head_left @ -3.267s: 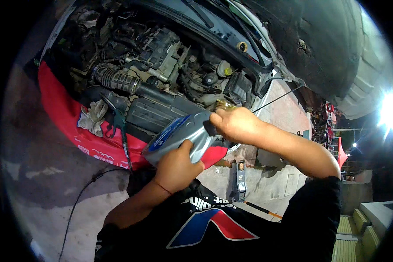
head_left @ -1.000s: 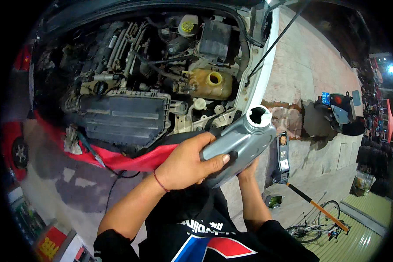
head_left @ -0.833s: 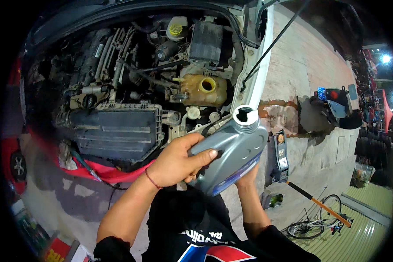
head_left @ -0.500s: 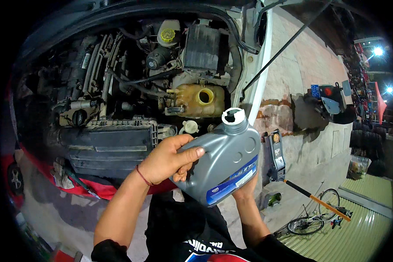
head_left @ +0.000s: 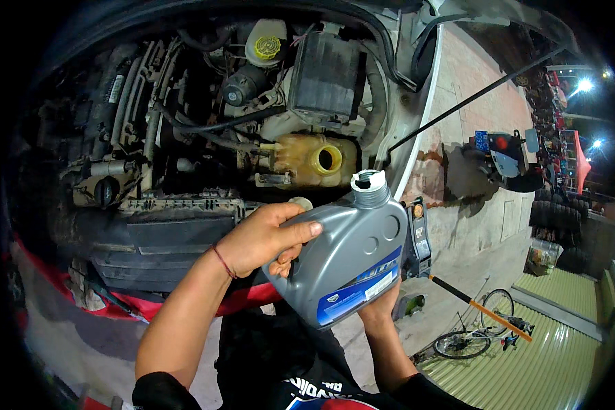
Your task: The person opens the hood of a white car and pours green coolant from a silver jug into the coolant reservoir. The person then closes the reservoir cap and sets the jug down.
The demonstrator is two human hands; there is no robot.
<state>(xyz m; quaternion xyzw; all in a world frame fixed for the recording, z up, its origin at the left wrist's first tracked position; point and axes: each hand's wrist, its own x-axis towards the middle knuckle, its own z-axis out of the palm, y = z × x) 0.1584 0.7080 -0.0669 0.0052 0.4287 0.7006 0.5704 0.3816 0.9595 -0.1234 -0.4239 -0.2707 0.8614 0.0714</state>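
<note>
Both my hands hold a grey plastic jug (head_left: 342, 242) with a blue label. My left hand (head_left: 270, 239) is closed around its handle, thumb pressed along the top. Beneath the jug, my right hand (head_left: 381, 305) supports it by the lower right side, its fingers mostly hidden behind. The jug's uncapped neck (head_left: 370, 195) points up, with torn white material around the mouth. Just beyond and left of that mouth is a yellowed plastic tank (head_left: 297, 160) in the engine bay, its round filler opening uncovered. No liquid is seen flowing.
A black box (head_left: 326, 75) and a reservoir with a yellow cap (head_left: 267, 47) lie farther back in the bay. A thin prop rod (head_left: 478, 99) slants on the right. On the floor stand a jack (head_left: 418, 236) with an orange handle, a bicycle (head_left: 482, 331) and a motorcycle (head_left: 504, 160).
My view has shifted a little, and the engine bay looks slightly larger. The jug's mouth now appears somewhat closer to the tank's opening. Both hands keep the same grip.
</note>
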